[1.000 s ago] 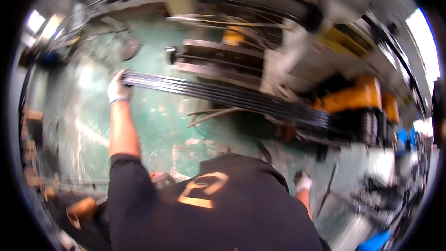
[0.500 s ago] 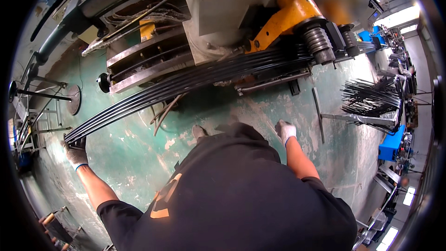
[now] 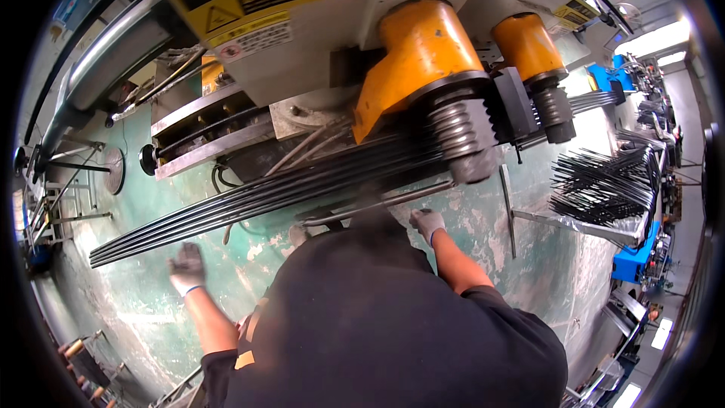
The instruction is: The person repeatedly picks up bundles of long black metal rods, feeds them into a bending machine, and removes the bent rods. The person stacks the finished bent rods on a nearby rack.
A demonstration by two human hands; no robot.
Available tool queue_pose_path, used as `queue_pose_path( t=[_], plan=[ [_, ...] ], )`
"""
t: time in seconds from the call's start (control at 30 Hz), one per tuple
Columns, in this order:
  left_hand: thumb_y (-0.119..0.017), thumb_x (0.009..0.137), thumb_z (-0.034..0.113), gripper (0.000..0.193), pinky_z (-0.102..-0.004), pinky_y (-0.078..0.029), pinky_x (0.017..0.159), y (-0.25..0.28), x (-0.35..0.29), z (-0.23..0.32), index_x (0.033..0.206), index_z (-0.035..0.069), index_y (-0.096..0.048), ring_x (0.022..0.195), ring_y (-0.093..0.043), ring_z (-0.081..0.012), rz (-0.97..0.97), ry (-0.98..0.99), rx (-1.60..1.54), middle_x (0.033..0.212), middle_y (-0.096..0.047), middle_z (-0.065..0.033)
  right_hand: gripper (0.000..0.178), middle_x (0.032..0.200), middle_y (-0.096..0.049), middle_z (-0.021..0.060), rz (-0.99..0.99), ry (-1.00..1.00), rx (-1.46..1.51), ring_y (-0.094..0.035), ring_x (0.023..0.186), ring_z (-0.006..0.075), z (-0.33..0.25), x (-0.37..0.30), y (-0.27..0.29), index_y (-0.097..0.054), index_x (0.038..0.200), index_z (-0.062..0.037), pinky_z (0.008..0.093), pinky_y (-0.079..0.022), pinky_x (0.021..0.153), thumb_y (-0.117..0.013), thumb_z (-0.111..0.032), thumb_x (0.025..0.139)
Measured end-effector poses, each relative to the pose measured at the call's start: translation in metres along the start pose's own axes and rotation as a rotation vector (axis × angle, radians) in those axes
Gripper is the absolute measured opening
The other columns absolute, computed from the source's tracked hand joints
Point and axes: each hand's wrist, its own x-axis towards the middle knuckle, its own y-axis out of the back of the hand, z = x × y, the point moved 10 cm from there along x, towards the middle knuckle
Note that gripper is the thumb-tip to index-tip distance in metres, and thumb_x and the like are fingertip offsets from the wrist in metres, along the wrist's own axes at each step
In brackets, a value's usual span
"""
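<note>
A bundle of long dark metal rods or tubes (image 3: 264,193) runs from the lower left, under the machine's orange heads, to the far right. My left hand (image 3: 186,268), in a pale work glove with a darker, dirty palm, is just below the bundle's left end. It is apart from the rods and looks open, though somewhat blurred. In front of my body, my gloved right hand (image 3: 428,224) hangs below the near orange head with its fingers curled in and nothing visible in them.
A grey machine (image 3: 302,53) with an orange head (image 3: 423,45) and a ribbed steel spindle (image 3: 461,132) stands close ahead. Another orange head (image 3: 529,41) is beside it. On the right, a rack (image 3: 596,230) carries many short black rods. A round-based stand (image 3: 113,170) is at left.
My left hand has let go of the rods' left end and moved right. The machine looms larger and nearer. My right hand has shifted slightly left in the view.
</note>
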Motion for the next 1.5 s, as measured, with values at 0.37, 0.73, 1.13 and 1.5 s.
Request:
queue_pose_path(
  t=[0.37,0.73,1.13,1.5],
  plan=[
    [-0.044,0.106,0.034,0.038,-0.0388,-0.051,0.071,-0.085,-0.108,-0.269,0.133,0.01,-0.058,0.109,-0.066,-0.0313,-0.177,0.343,0.48,0.119,-0.066,-0.0095,0.044,0.095,-0.076,0.0192,0.029,0.295,0.073,-0.073,0.096,0.0327,-0.024,0.12,0.086,-0.077,0.095,-0.0026,0.0414,-0.054,0.085,-0.062,-0.044,0.094],
    [-0.036,0.111,0.033,0.04,-0.0517,-0.05,0.106,-0.086,-0.049,-0.257,0.128,0.001,-0.054,0.13,-0.055,-0.0344,-0.595,0.459,0.532,0.138,-0.058,-0.0169,0.042,0.104,-0.076,0.0193,0.247,0.024,-0.15,-0.071,0.102,0.0326,0.022,-0.078,0.078,-0.077,0.111,-0.0021,0.0402,-0.053,0.093,-0.066,-0.038,0.091],
    [-0.05,0.108,0.044,0.059,-0.0522,-0.03,0.123,-0.167,-0.141,-0.148,0.147,0.001,-0.048,0.144,-0.039,-0.0357,-0.403,0.157,0.123,0.16,-0.04,-0.0184,0.036,0.097,-0.073,0.0243,0.527,0.552,0.337,-0.07,0.094,0.0375,-0.125,-0.189,0.142,-0.072,0.108,0.0015,0.041,-0.053,0.085,-0.068,-0.031,0.093],
    [-0.055,0.105,0.04,0.059,-0.0369,-0.044,0.11,-0.227,-0.199,-0.047,0.143,-0.006,-0.054,0.122,-0.063,-0.0272,-0.791,-0.538,0.422,0.134,-0.066,-0.0225,0.054,0.115,-0.07,0.0086,0.286,0.827,1.007,-0.06,0.104,0.0177,-0.274,-0.214,0.199,-0.065,0.126,0.0054,0.0332,-0.046,0.097,-0.066,-0.043,0.102]
  ],
)
